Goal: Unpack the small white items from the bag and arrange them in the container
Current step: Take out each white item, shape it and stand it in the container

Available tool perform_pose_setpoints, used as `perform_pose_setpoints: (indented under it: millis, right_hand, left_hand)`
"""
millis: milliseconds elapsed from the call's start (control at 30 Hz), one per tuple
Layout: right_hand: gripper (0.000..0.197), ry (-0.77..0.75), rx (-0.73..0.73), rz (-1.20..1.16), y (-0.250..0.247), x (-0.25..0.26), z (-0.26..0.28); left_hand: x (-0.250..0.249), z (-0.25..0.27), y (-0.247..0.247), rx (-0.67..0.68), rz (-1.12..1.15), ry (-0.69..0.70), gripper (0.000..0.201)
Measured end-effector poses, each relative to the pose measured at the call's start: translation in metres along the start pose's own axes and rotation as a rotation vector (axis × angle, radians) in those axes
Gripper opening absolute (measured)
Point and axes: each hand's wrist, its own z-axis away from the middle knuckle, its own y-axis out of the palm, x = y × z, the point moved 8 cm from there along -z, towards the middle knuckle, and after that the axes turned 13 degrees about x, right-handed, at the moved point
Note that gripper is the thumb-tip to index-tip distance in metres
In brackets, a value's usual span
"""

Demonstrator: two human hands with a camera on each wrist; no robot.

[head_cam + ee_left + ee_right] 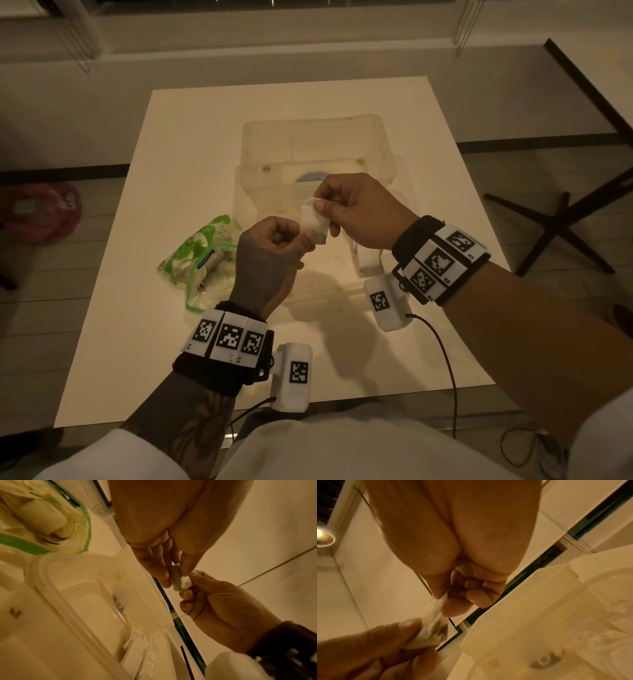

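While one small white sachet (313, 221) is held in the air above the near part of the clear container (383, 144), it is pinched at both ends: its lower end between thumb and fingers of the left hand (270, 253), its upper end between thumb and forefinger of the right hand (356, 209). On both hands the remaining fingers are curled in. Dark content is seen through the thin sachet wall in both wrist views.

The zip bag (202, 263), green-printed and green-rimmed, lies on the table (428, 342) just left of the container, its mouth open; further white items (42, 515) are seen inside it. A few white sachets (137, 649) already lie at one end of the container.

Risks noted:
- The wall is judged thin and paper-like. If the two pinches are pulled apart, a tear and spilled contents are likely.
- Only the edges are gripped. If one hand releases before the other has a firm hold, the sachet may swing or drop.
- A release from this height may land it askew on the sachets below, or outside the rim on the table.
- The bag mouth lies open near the left wrist; a careless reach could push the bag or tip items out.
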Motion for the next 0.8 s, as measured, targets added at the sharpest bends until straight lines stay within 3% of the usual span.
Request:
perform_pose_setpoints:
  millis: [367,467,567,800]
  right_hand:
    - [0.011,0.002,-0.049,0.035,-0.0029,0.003,0.0042]
    - [0.011,-0.012,-0.082,0.1,-0.0037,0.001,0.0038]
    - [0.01,-0.037,-0.081,0.089,-0.0035,0.0012,0.0034]
    - [0.01,-0.067,-0.093,0.092,-0.0037,0.0058,0.0051]
  left_hand:
    - [-0.0029,0.0008,-0.0013,-0.048,-0.085,0.042,0.007]
    - [-0.0049,0.0007,-0.0002,0.002,-0.136,0.052,0.005]
    - [-0.0005,-0.0003,0.0017,0.059,-0.038,-0.005,0.01]
    - [-0.0007,-0.0001,0.0073,0.089,0.009,-0.032,0.006]
